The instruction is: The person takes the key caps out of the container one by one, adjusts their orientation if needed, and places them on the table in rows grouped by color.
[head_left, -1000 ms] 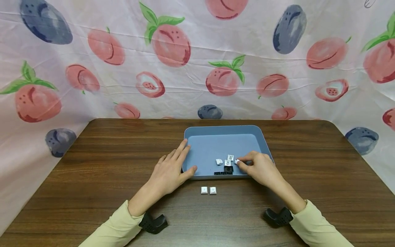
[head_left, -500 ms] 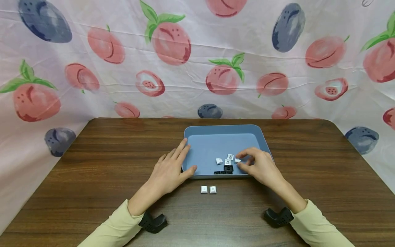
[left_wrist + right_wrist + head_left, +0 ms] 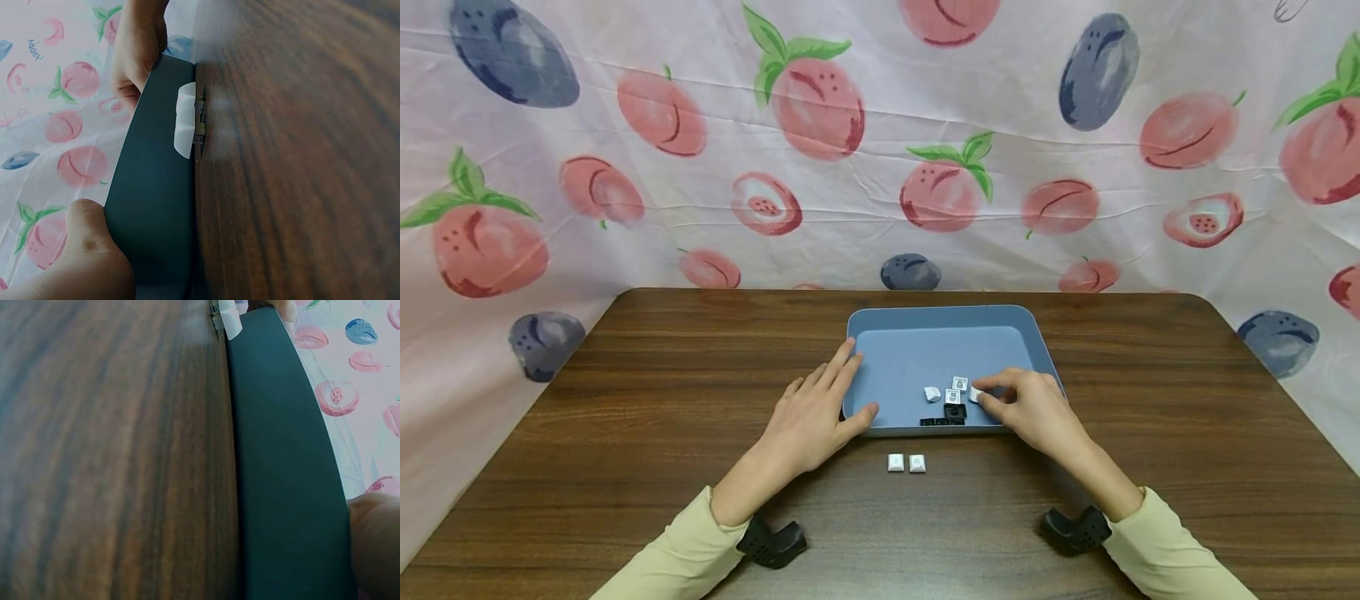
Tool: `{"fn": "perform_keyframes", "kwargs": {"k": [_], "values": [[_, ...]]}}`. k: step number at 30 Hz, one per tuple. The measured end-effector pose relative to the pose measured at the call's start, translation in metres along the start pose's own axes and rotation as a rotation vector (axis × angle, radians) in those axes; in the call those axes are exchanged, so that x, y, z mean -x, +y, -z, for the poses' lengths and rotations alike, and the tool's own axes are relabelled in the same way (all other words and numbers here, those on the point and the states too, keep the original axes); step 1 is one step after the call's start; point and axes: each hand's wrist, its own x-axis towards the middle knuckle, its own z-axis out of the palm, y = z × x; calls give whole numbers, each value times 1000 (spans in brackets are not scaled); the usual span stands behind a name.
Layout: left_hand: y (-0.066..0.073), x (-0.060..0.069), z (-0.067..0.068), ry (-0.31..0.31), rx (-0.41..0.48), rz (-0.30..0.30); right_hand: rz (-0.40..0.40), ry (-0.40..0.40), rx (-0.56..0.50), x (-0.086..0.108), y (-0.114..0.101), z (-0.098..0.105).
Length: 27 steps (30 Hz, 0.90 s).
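My left hand (image 3: pixel 808 421) lies with its fingers extended along the left rim of a shallow blue tray (image 3: pixel 898 354), thumb over the front edge. At the tray's right side, the thumb and index finger of my right hand (image 3: pixel 1037 408) pinch a small white keycap (image 3: pixel 975 395), partly covered by the fingertips. Several white keycaps (image 3: pixel 952 397) and a black square piece (image 3: pixel 955 412) sit left of those fingertips, near the front wall. Two white keycaps (image 3: pixel 896 462) stand side by side on the table before the tray.
Small flat black pieces (image 3: pixel 935 422) line the inside of the tray's front wall. Both wrist views are largely filled by the tray's outer wall (image 3: pixel 147 187) and the wooden table (image 3: pixel 715 358). Behind the table hangs a fruit-print cloth (image 3: pixel 850 200).
Half a second ago the right thumb and index finger were spread around the keycap; now they have closed on it. The left hand and the two keycaps on the table stay in place.
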Motion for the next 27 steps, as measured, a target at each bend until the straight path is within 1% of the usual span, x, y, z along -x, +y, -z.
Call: {"fn": "perform_keyframes", "kwargs": {"k": [4, 8, 13, 16, 19, 27], "values": [[1, -1, 0, 3, -1, 0, 15, -3, 9, -1, 0, 1], [1, -1, 0, 3, 0, 2, 11, -24, 7, -1, -1, 2], [2, -2, 0, -3, 1, 7, -28, -57, -18, -2, 0, 5], [2, -2, 1, -6, 2, 9, -57, -63, -40, -3, 0, 6], [2, -3, 1, -5, 3, 9, -68, -61, -56, -4, 1, 8], [3, -4, 0, -5, 0, 9, -56, -75, -50, -6, 0, 8]]}}
